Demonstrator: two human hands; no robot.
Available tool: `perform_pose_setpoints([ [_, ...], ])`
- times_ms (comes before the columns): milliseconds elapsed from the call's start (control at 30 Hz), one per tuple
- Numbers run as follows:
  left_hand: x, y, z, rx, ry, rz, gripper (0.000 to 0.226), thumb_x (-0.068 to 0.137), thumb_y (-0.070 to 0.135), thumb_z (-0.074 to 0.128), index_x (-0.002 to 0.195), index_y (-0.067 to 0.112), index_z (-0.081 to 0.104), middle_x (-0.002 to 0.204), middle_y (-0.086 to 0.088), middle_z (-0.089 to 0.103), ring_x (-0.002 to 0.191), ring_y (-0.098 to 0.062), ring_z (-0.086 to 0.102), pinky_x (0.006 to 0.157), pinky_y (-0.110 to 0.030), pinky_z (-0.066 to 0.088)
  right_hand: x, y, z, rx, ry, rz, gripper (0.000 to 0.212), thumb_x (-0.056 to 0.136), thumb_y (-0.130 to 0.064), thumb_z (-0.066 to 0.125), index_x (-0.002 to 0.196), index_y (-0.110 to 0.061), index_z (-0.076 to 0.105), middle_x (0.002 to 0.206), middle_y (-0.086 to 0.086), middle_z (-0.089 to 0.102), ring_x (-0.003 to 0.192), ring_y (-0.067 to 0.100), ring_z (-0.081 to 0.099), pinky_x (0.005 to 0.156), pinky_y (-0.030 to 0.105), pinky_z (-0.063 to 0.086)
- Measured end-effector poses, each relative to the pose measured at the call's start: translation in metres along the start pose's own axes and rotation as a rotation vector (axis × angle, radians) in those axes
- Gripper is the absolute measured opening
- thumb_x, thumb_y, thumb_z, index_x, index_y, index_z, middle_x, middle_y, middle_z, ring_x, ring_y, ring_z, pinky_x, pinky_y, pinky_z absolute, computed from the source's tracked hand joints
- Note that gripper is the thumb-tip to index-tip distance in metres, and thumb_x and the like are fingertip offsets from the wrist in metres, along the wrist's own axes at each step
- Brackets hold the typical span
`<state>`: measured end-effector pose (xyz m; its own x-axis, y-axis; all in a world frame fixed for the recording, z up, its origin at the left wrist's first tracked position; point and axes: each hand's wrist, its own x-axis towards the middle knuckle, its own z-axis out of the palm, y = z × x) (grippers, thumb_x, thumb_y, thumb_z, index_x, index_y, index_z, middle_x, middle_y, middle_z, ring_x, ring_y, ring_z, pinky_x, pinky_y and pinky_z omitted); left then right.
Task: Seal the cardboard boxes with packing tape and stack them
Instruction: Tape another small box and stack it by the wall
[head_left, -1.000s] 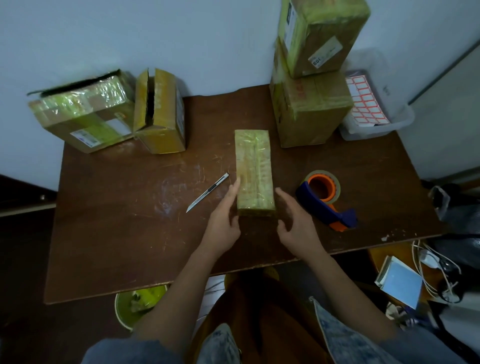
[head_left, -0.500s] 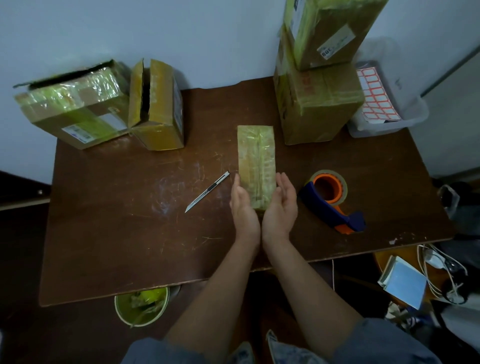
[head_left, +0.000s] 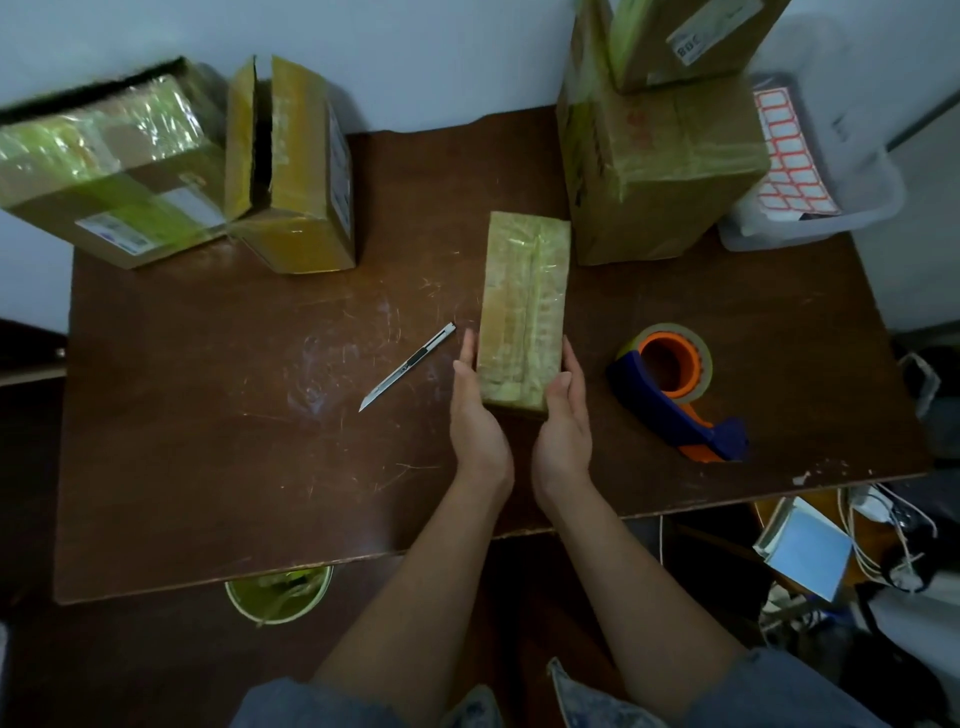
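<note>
A: Far left, table (head_left: 208, 467) edge: taped flat box (head_left: 111, 171), lying tilted, half over the edge. Just beside it, touching: upright open box (head_left: 293, 176), top flaps apart, slot showing.

B: Centre-left?

A: Utility knife (head_left: 408, 366) on the bare wood, blade extended, pointing toward the near-left. Just left of the hands, not touching.

B: Hands?

A: Left hand (head_left: 475, 415) flat against the left side of the narrow taped box (head_left: 524, 312), fingers straight, pressed along the side. Right hand (head_left: 563, 426) mirrored on the right side, fingers straight, thumb at the near corner. Clamped between two palms, no curl around it. Near end possibly raised off the table; hard to tell from this angle.

B: Box position?

A: Mid-table, long axis running away from the body, far end close to the stack.

B: Right side?

A: Large sealed box (head_left: 660, 166) at the back, smaller labelled box (head_left: 691, 36) on top, cropped by the frame. Tape dispenser (head_left: 675, 389) near the right hand, lying on its side, orange core, blue handle, apart from the hand. Far right: clear tray (head_left: 831, 218) with a red-bordered label sheet (head_left: 784, 156), overhanging the back corner.
</note>
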<state>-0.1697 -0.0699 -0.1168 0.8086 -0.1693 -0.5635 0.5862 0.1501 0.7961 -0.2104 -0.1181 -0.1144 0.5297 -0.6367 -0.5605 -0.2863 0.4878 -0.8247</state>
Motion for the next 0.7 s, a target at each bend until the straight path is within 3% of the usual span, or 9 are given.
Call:
perform_pose_setpoints([
  [100,0.002,0.005,-0.002,0.157,-0.043,0.033,0.044,0.105,0.045,0.023,0.142,0.037,0.046,0.133,0.019,0.055,0.120,0.006,0.050,0.104,-0.021,0.037,0.001,-0.001,-0.003,-0.053,-0.042,-0.017,0.042,0.107,-0.033,0.030,0.149,-0.036,0.033,0.139,-0.015,0.047,0.105,-0.015,0.047,0.074,-0.004,0.038],
  [167,0.004,0.009,-0.006,0.258,-0.123,0.045,0.043,0.104,0.042,0.033,0.147,0.036,0.038,0.139,0.019,0.050,0.122,0.008,0.047,0.102,-0.018,0.038,0.002,-0.005,-0.005,-0.080,-0.068,-0.015,0.043,0.106,-0.037,0.031,0.150,-0.037,0.031,0.136,-0.017,0.046,0.107,-0.011,0.046,0.074,-0.003,0.037],
  [267,0.011,0.009,-0.019,0.316,-0.233,0.018,0.059,0.098,0.026,0.054,0.151,0.034,0.029,0.140,0.013,0.051,0.124,0.001,0.051,0.104,-0.027,0.044,0.006,-0.007,-0.011,-0.122,-0.191,-0.020,0.058,0.101,-0.036,0.049,0.153,-0.038,0.023,0.145,-0.016,0.042,0.126,-0.001,0.044,0.096,0.015,0.040],
  [367,0.012,0.005,-0.027,0.411,-0.258,0.066,0.057,0.100,0.023,0.051,0.151,0.034,0.027,0.145,0.010,0.048,0.129,-0.004,0.048,0.107,-0.030,0.044,0.005,-0.004,-0.017,-0.286,-0.277,-0.065,0.079,0.096,-0.025,0.060,0.154,-0.040,0.009,0.155,-0.013,0.032,0.137,0.003,0.036,0.111,0.032,0.037],
  [500,0.010,0.006,-0.026,0.613,-0.212,0.236,0.048,0.104,0.023,0.040,0.152,0.022,0.030,0.143,0.010,0.047,0.127,0.002,0.045,0.098,-0.007,0.039,0.004,-0.004,-0.018,-0.445,-0.302,-0.135,0.078,0.101,-0.022,0.052,0.157,-0.029,-0.002,0.158,-0.012,0.024,0.134,-0.006,0.028,0.103,0.011,0.029],
  [700,0.007,0.011,-0.025,0.763,-0.118,0.371,0.039,0.104,0.020,0.041,0.142,0.013,0.048,0.123,0.005,0.062,0.108,0.000,0.056,0.084,0.001,0.040,0.007,-0.018,-0.028,-0.518,-0.351,-0.092,0.068,0.103,-0.018,0.046,0.157,-0.027,0.005,0.138,-0.021,0.034,0.123,-0.007,0.032,0.092,0.004,0.030],
])
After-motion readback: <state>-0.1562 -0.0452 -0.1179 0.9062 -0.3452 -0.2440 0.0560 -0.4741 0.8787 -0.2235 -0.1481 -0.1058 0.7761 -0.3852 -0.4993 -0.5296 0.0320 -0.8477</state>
